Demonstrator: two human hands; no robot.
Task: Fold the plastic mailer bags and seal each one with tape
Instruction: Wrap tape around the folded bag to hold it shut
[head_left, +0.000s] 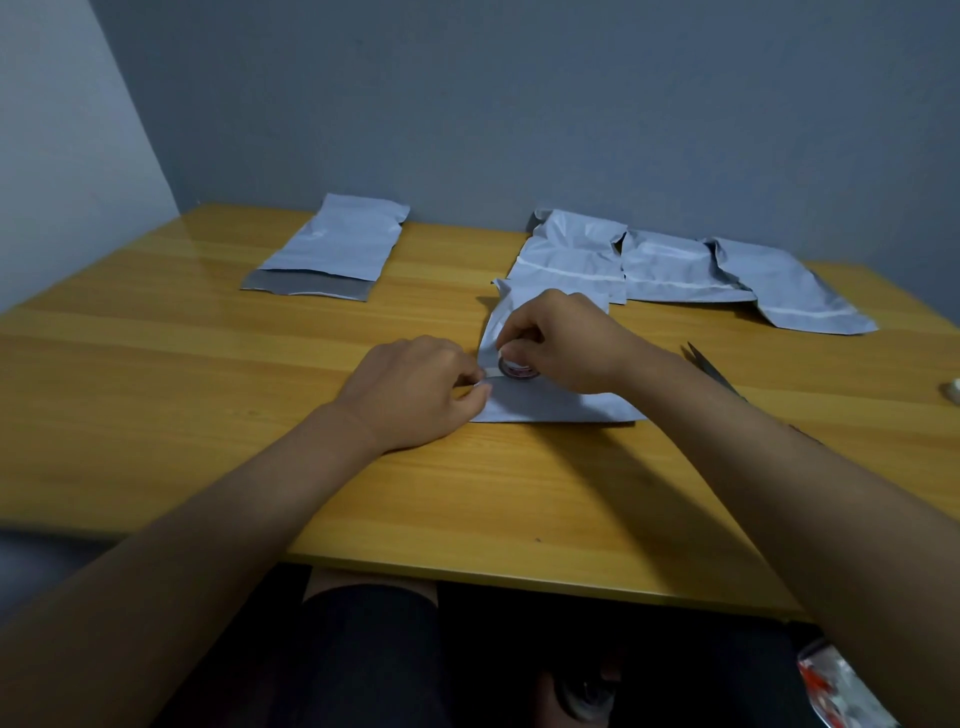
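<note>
Your forearms cover much of the near table, a glossy yellow wood-grain top. Your left hand pinches a strip end at the folded bag, smooth grey plastic lying flat mid-table. Your right hand curls over the tape roll, mostly hiding it; the roll sits on the bag. Dark scissors peek out behind your right wrist. Farther back lie crinkled bags and one flat bag.

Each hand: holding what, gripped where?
Right hand grips the small round tape roll from above, by its rim, over the folded white plastic mailer bag. Left hand pinches the pulled-out free end of the tape.
</note>
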